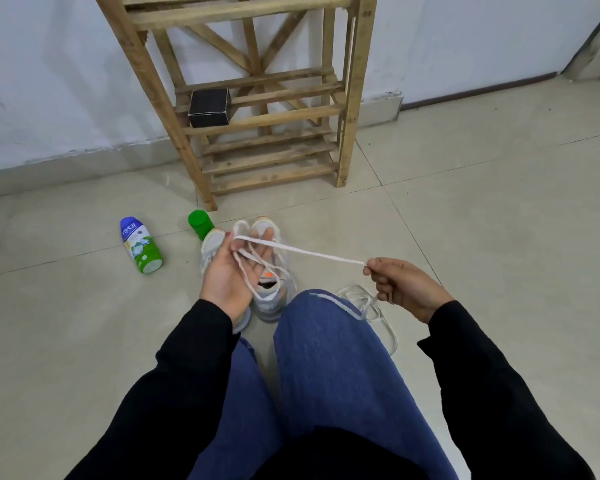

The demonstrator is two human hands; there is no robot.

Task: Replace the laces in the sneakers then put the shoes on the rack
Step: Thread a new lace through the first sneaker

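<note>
Two white-grey sneakers [270,299] with orange accents stand side by side on the floor in front of my knees, mostly hidden behind my left hand. My left hand [234,268] is held palm up with fingers spread, and a white lace [312,252] is looped around them. The lace stretches taut to the right, where my right hand [400,284] pinches its end between thumb and fingers. Another white lace [378,311] lies coiled on the floor beside my right knee. The wooden shoe rack [257,98] stands against the wall behind the sneakers.
A small black box [209,107] sits on a lower rack shelf. A blue-green powder bottle [140,245] lies on the tiles at the left, with a green-capped container [201,223] near the rack's leg. Pale floor tiles spread to the right.
</note>
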